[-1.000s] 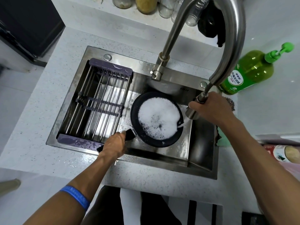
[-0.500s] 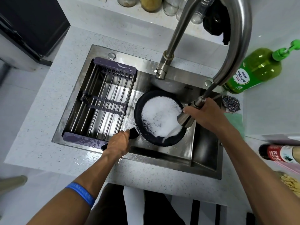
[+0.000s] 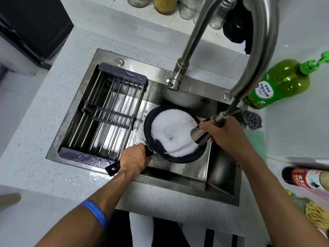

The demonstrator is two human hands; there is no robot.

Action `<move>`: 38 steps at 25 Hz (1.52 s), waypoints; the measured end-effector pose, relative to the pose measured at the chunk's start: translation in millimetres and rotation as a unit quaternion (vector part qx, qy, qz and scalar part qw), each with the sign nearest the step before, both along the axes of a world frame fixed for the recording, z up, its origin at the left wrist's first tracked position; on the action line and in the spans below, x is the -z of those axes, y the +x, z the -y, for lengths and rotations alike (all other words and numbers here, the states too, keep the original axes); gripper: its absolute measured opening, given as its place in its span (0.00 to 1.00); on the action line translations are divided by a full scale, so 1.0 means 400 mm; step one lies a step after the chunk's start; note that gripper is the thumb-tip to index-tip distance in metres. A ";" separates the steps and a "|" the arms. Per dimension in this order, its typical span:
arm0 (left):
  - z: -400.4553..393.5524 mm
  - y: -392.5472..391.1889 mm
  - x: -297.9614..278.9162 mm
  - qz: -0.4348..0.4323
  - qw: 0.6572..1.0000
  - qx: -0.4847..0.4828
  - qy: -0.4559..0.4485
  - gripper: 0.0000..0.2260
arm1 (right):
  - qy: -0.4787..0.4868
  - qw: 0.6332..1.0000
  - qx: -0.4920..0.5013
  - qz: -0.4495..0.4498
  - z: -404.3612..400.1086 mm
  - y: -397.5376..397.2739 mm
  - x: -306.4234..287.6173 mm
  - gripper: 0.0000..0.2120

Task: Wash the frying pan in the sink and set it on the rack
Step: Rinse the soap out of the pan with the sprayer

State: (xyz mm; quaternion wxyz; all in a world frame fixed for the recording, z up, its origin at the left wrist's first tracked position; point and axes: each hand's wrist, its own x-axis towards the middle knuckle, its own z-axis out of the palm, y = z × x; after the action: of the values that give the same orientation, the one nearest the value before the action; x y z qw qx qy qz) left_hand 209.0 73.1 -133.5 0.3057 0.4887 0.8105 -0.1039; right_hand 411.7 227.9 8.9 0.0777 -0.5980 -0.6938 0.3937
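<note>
Left hand (image 3: 133,160): fingers closed around handle of foamy black round frying pan (image 3: 173,134).
Right hand (image 3: 225,133): fingers gripping steel pull-out spray head (image 3: 200,135).
Risk: the wet handle may slip; spray could splash out of the sink (image 3: 220,168).

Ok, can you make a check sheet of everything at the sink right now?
Surface: speckled white counter, wet beside the steel sink.
Job's things: black frying pan full of foam; empty purple-ended wire rack.
Clutter: green soap bottle, steel scourer, red-labelled bottle, glass jars.
Grips: left hand shut on pan handle; right hand shut on pull-out spray head.
Cables: nothing seen.
Surroundings: black appliance.
</note>
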 end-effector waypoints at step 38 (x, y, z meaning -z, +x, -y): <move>0.111 0.033 -0.150 0.008 0.993 -0.010 0.117 0.21 | 0.138 0.990 -0.019 -0.034 -0.069 -0.042 -0.137 0.08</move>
State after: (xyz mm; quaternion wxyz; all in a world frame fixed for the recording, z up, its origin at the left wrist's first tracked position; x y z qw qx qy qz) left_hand 222.0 28.8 -73.6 0.2536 0.5140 0.8195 -0.0014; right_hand 395.0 255.6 63.7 0.1749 -0.5544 -0.7499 0.3157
